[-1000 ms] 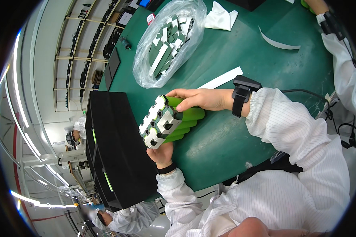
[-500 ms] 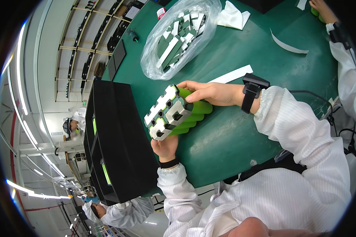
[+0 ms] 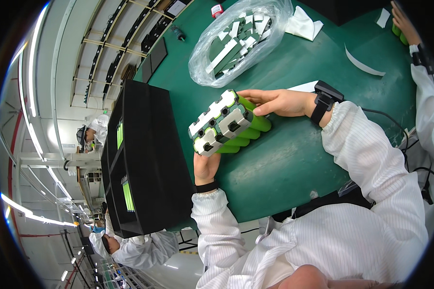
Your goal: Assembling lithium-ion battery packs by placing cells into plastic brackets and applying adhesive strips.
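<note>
A battery pack of several green cylindrical cells is held tilted above the green table, its end with pale metal plates and a dark cell holder turned up and to the left. My left hand grips its near left end from below, most of the fingers hidden behind the pack. At the far right end my right hand is closed on the pack, thumb on the near side and fingers along the top. A pale strip lies on the table just beyond my right wrist.
A black shelf box with green cells inside stands at left. Beyond the pack lie a clear plastic bag of pale and dark strips, a white cloth and a curved strip. A co-worker's hand is at far right.
My view has swung, so the table things sit farther right and the pack higher in the picture. Both hands keep hold of the pack, its pose nearly the same.
</note>
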`<act>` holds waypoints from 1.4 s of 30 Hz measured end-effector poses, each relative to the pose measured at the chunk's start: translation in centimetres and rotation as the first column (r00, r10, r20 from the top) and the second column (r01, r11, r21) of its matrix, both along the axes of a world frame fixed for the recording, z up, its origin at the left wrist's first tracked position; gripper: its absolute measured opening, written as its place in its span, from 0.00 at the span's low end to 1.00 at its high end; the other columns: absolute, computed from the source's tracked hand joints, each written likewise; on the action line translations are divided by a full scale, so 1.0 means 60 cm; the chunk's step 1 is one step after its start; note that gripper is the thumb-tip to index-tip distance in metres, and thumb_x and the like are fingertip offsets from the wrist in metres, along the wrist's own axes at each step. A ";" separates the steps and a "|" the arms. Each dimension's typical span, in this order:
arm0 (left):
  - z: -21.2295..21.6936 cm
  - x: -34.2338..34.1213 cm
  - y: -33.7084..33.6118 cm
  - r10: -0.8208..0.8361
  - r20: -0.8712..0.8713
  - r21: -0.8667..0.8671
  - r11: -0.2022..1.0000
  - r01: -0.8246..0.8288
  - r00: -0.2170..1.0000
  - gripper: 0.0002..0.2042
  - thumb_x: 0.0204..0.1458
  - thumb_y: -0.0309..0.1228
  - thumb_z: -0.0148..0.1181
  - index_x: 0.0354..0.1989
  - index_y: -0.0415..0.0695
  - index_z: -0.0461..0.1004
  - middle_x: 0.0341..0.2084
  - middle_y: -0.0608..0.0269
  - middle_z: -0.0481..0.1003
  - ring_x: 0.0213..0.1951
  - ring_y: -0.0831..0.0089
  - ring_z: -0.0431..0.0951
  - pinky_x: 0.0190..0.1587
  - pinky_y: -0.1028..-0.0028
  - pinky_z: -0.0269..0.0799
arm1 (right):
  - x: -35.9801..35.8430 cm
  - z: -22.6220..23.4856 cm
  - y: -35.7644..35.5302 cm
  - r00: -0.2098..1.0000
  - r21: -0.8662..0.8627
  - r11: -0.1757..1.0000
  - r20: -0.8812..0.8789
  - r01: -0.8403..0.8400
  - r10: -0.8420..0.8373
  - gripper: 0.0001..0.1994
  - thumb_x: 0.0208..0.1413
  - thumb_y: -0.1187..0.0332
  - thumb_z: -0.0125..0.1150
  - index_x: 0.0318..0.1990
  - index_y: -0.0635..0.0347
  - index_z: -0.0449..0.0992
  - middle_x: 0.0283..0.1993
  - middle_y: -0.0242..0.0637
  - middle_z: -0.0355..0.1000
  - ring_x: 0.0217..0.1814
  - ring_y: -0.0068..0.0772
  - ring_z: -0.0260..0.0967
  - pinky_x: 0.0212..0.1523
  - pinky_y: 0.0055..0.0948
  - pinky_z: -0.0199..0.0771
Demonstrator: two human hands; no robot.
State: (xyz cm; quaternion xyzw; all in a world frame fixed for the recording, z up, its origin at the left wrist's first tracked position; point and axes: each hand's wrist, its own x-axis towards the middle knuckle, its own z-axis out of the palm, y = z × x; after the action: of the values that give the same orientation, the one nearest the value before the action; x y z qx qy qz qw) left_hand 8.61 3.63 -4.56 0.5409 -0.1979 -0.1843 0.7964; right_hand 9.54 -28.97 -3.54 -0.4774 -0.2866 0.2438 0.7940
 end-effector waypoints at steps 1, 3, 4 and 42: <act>0.002 0.001 -0.002 -0.017 0.043 0.037 0.999 0.015 0.999 0.33 0.54 0.42 0.60 0.65 0.43 0.56 0.62 0.60 0.61 0.63 0.63 0.60 0.64 0.60 0.53 | -0.001 0.002 0.002 1.000 -0.005 1.000 0.006 -0.008 0.008 0.36 0.60 0.63 0.54 0.71 0.59 0.44 0.73 0.41 0.42 0.76 0.35 0.35 0.71 0.33 0.37; 0.003 0.003 -0.003 -0.047 0.077 0.036 0.998 0.045 0.996 0.33 0.54 0.44 0.59 0.66 0.44 0.55 0.63 0.61 0.60 0.63 0.64 0.59 0.65 0.60 0.52 | 0.000 0.008 0.007 0.997 0.042 0.999 -0.074 0.025 -0.022 0.33 0.60 0.61 0.53 0.70 0.58 0.49 0.69 0.39 0.51 0.72 0.33 0.44 0.69 0.30 0.40; 0.001 0.003 0.000 -0.033 0.033 -0.017 0.999 0.033 0.999 0.33 0.53 0.41 0.60 0.66 0.43 0.55 0.62 0.61 0.61 0.63 0.64 0.60 0.65 0.61 0.51 | -0.002 0.013 0.010 0.998 0.047 0.998 -0.048 0.039 -0.037 0.32 0.60 0.60 0.52 0.69 0.59 0.50 0.67 0.39 0.54 0.70 0.32 0.46 0.68 0.30 0.41; 0.066 -0.022 -0.088 0.301 0.322 0.011 0.947 -0.322 0.898 0.44 0.40 0.21 0.71 0.66 0.44 0.51 0.56 0.55 0.61 0.57 0.68 0.66 0.54 0.69 0.71 | -0.044 0.070 0.087 0.855 -0.113 0.858 0.216 0.502 -0.472 0.43 0.41 0.82 0.71 0.65 0.56 0.54 0.55 0.37 0.62 0.56 0.29 0.66 0.53 0.28 0.76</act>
State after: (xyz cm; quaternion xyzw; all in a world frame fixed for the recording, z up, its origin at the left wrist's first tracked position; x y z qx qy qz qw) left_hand 7.28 -1.63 -0.60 0.6131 -0.2278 0.0283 0.7559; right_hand 6.93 -23.77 0.64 -0.6185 -0.2058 0.0128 0.7582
